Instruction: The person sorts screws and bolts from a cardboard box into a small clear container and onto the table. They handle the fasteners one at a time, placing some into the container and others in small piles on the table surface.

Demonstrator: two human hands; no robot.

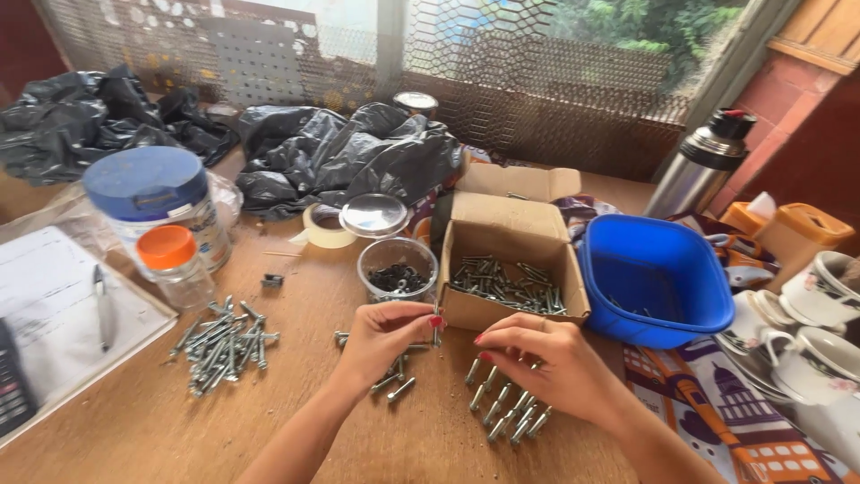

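1. On the wooden table [296, 296], just in front of a cardboard box [511, 269], both hands work among loose bolts.
2. The left hand [385, 336] has its fingers pinched together on one upright bolt [436, 333], held close to the box's front wall.
3. The right hand [537, 363] rests palm-down with curled fingers on a row of bolts [506, 414]; whether it grips any I cannot tell.
4. A few more bolts [394, 381] lie under the left hand, and a bigger heap [224, 345] sits well to the left.
5. The box is open, flaps raised, its floor covered with the same silvery bolts.
6. Touching its left side stands a clear cup [397, 267] of small dark parts; a round shiny lid [374, 215] and a tape roll [324, 226] sit behind it.
7. Just right of the box is a glossy blue plastic tub [658, 278] on a patterned cloth [717, 403].
8. Farther right stand flowered white cups [806, 323] and a steel flask [703, 161].
9. At the left are a blue-lidded jar [157, 202], a small orange-capped jar [175, 264], and a pen [103, 309] on paper.
10. Crumpled black plastic bags [349, 152] lie along the mesh window behind.
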